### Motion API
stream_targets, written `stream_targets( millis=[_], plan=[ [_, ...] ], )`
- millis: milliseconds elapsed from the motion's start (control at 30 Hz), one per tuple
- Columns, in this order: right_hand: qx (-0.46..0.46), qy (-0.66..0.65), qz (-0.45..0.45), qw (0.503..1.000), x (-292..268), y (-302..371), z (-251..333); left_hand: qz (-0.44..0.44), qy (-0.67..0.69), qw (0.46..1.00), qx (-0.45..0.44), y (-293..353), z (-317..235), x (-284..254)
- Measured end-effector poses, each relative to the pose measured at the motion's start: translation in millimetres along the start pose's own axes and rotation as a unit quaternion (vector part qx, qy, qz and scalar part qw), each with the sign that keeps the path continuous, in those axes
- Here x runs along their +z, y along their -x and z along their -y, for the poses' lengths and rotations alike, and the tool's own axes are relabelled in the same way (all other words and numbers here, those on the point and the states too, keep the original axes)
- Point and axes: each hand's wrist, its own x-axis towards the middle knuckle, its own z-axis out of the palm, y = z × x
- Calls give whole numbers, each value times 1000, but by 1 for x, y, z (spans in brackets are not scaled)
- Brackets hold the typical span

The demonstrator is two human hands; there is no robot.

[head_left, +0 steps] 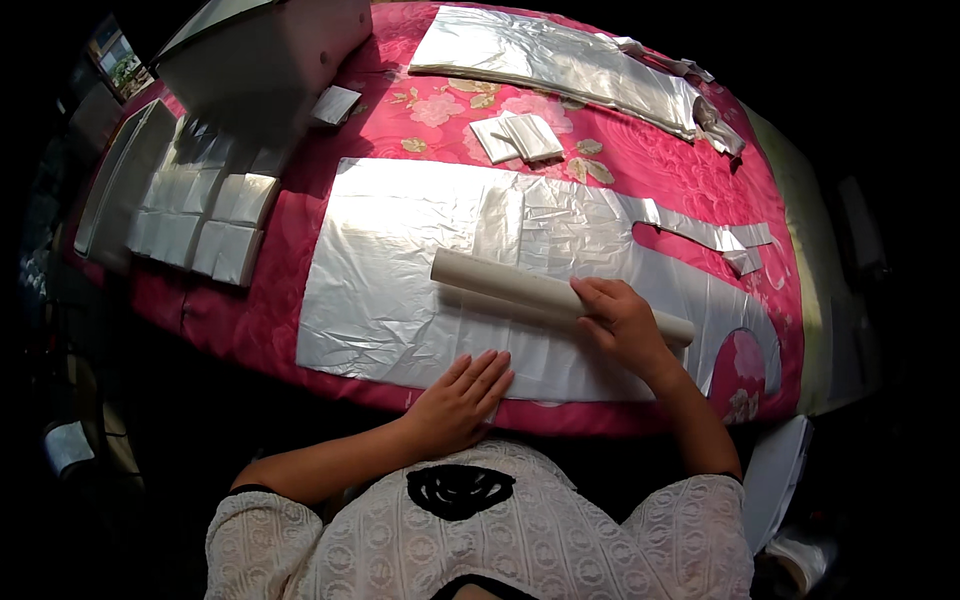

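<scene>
A white plastic carrier bag lies spread flat before me, with creases across it and its cut-out handles to the right. Across its middle a pale plastic pipe slants down to the right. My right hand is closed over the pipe right of its middle. My left hand rests flat on the bag's near edge, fingers stretched out and together, with nothing in it. What lies beneath the left palm is hidden.
A stack of flat bags lies at the far side of the pink flowered cloth. Small folded white packets sit beyond the pipe. At the left, several packet stacks stand beside a pale box and a narrow tray.
</scene>
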Motion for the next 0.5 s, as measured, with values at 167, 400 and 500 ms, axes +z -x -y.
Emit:
stream_targets(
  millis=[167, 400, 500],
  plan=[
    [-126, 26, 36, 991, 33, -18, 32, -31, -61, 997, -19, -2, -13, 14],
    [-96, 46, -22, 994, 45, -131, -17, -38, -33, 999, 6, 3, -10, 14],
    [-108, 77, -87, 987, 47, -154, -33, -39, 33, 996, 68, 7, 2, 6]
  ],
)
